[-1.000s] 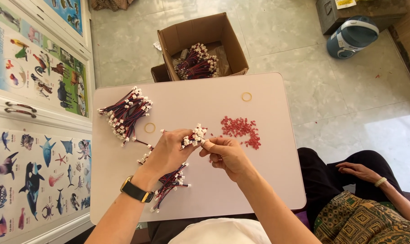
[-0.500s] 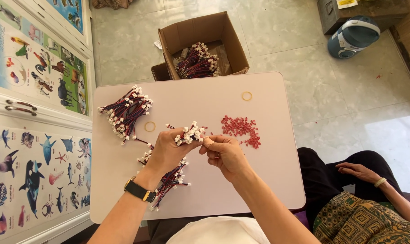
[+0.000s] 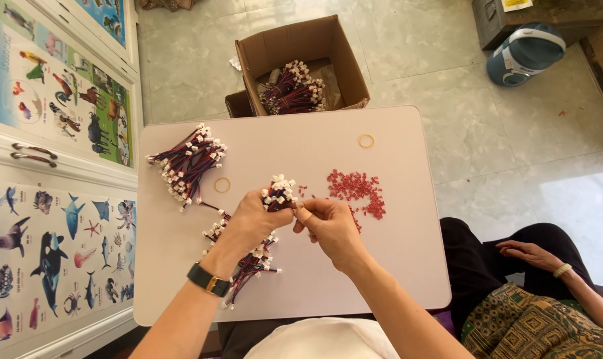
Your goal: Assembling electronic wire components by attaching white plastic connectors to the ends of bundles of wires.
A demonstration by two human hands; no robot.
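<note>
My left hand [image 3: 251, 223] grips a bundle of red and dark wires with small white connectors [image 3: 279, 193] on their ends, held upright over the white table [image 3: 394, 266]. My right hand [image 3: 328, 226] touches the bundle from the right, thumb and fingers pinched at a connector. More loose wires [image 3: 251, 262] lie under my left wrist, which wears a dark watch. A small heap of red bits [image 3: 358, 189] lies just right of my hands.
A larger wire bundle [image 3: 188, 163] lies at the table's back left, with two rubber bands [image 3: 222, 185] [image 3: 366, 141] near it. An open cardboard box [image 3: 301, 63] with more wires stands beyond the table. Another person sits at the right, hand [image 3: 531, 252] on a knee.
My hands have stayed in nearly the same spot. The bundle's connector ends shifted slightly between my fingers as both hands worked on it.
</note>
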